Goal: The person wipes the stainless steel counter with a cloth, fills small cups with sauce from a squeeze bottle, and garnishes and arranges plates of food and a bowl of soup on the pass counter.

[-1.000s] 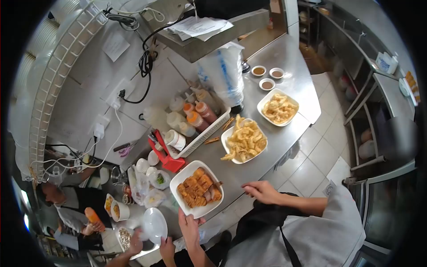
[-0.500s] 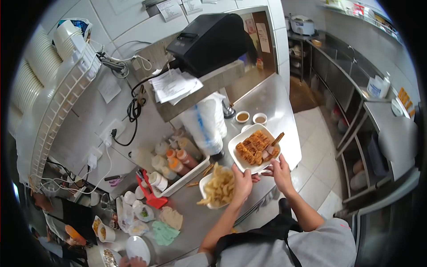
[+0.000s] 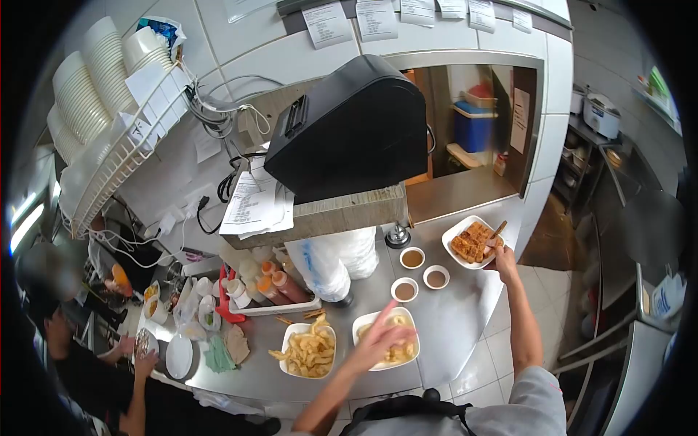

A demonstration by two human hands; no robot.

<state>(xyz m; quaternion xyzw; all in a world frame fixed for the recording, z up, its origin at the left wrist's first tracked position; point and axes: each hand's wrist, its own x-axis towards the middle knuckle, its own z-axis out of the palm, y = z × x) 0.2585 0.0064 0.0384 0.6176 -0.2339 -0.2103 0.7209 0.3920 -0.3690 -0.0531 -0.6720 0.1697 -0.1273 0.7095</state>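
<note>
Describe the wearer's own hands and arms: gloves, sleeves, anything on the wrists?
Left hand and right hand are both ungloved; the left is motion-blurred, so finer detail is lost. No watch or band shows on either wrist. A short grey fabric sleeve covers the upper right arm, leaving the forearm bare. The left sleeve can't be made out.

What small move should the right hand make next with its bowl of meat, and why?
Probably settle the bowl of meat flat on the counter and let go: the right hand grips its edge, bare counter lies beside it, and the left hand is apart, over another bowl.
</note>
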